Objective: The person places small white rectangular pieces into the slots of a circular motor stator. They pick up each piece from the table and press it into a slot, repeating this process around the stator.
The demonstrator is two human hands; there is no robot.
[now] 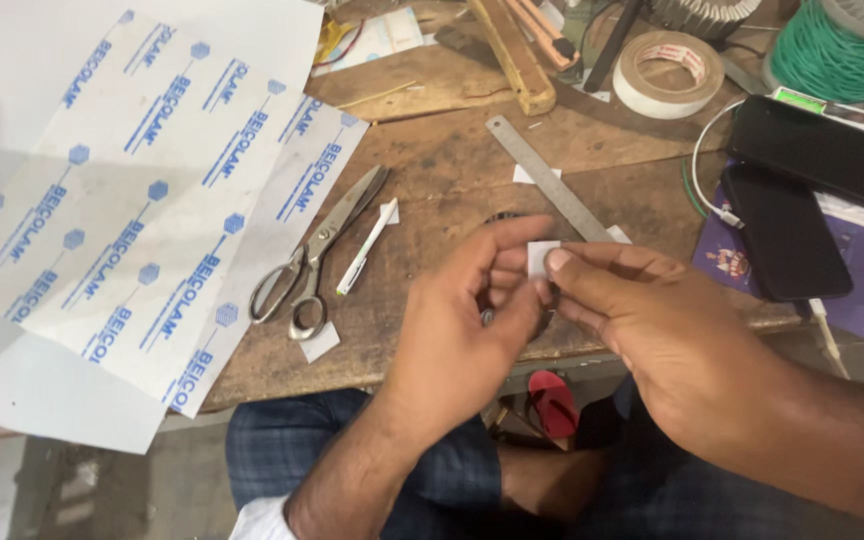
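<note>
White paper scrap (pixel 542 256) sits pinched between my two hands above the near edge of the wooden workbench (pixel 432 180). Largest nearby is the printed sheet (pixel 142 200) overhanging the bench's left edge. My right hand (pixel 652 330) presses thumb and forefinger on the scrap; my left hand (pixel 462 320) pinches its other side. Scissors (pixel 312 260), steel ruler (pixel 547 178) and pen (pixel 367 247) leave bare wood between.

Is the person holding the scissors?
No, the scissors lie on the table, while both hands pinch a small white piece.
</note>
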